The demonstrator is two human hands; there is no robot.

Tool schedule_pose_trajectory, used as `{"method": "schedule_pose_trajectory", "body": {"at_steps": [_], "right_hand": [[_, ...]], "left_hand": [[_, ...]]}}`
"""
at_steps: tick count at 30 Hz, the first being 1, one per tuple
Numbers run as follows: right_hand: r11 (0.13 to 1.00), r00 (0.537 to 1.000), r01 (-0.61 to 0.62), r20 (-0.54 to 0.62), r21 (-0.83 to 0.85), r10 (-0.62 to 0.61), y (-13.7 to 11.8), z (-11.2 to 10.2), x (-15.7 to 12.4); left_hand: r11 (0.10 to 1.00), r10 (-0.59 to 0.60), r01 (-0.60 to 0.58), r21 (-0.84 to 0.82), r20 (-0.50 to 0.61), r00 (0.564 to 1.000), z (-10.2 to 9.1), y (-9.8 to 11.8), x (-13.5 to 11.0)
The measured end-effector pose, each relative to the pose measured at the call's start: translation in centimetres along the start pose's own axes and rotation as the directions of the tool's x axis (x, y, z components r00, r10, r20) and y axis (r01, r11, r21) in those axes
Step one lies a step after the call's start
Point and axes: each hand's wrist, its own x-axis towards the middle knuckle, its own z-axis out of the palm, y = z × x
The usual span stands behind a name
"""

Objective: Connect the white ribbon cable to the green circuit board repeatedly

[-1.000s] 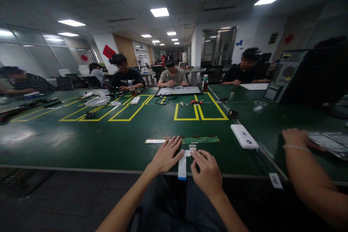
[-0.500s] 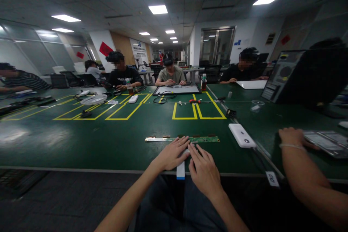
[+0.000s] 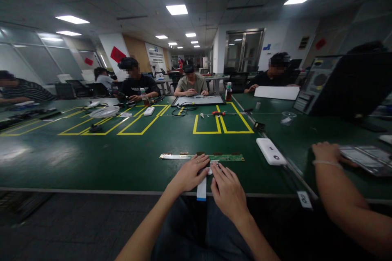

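Note:
A long, narrow green circuit board [image 3: 228, 158] with a silvery left part lies on the table before me. A white ribbon cable [image 3: 201, 189] with a blue end runs from its middle toward the near edge, hanging slightly past it. My left hand [image 3: 190, 173] lies over the board's middle, fingers stretched out, thumb by the cable. Beside it, my right hand [image 3: 229, 187] has its fingers extended, with fingertips at the board's near side where the cable meets it. That junction is partly hidden by my fingers.
On the right are a white power bank [image 3: 271, 151] with a cable, a co-worker's arm [image 3: 333, 187] and a computer tower [image 3: 318, 83]. Yellow tape outlines [image 3: 206, 132], a red screwdriver [image 3: 218, 113] and a flat panel [image 3: 198, 100] lie farther back. Several people sit across the table.
My right fingertips have shifted slightly, showing more of the junction between them and my left hand. Across the table, a person has tilted a white panel up. The view has shifted a little.

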Motion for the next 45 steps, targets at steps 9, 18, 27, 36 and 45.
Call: {"method": "schedule_pose_trajectory", "body": {"at_steps": [9,18,27,36,45], "right_hand": [[1.0,1.0,-0.015,-0.008,0.011,0.015,-0.13,0.04,0.0],[0.999,0.999,-0.049,-0.01,0.013,0.049,-0.16,-0.25,0.07],[0.998,0.998,-0.056,-0.01,-0.009,0.056,-0.21,-0.26,0.06],[0.999,0.999,-0.04,-0.017,-0.01,0.039,0.12,-0.05,-0.05],[0.996,0.996,-0.09,-0.004,-0.004,0.09,-0.38,-0.34,0.31]], "left_hand": [[1.0,-0.007,0.007,0.007,-0.026,1.0,0.15,-0.08,-0.05],[1.0,0.009,-0.009,-0.001,-0.042,0.999,0.42,-0.63,-0.12],[1.0,0.003,-0.003,0.005,-0.044,0.999,0.34,-0.59,-0.1],[1.0,0.011,-0.011,0.014,-0.047,0.999,0.24,-0.49,-0.14],[1.0,0.003,-0.003,-0.004,-0.055,0.998,0.58,-0.77,-0.17]]}}
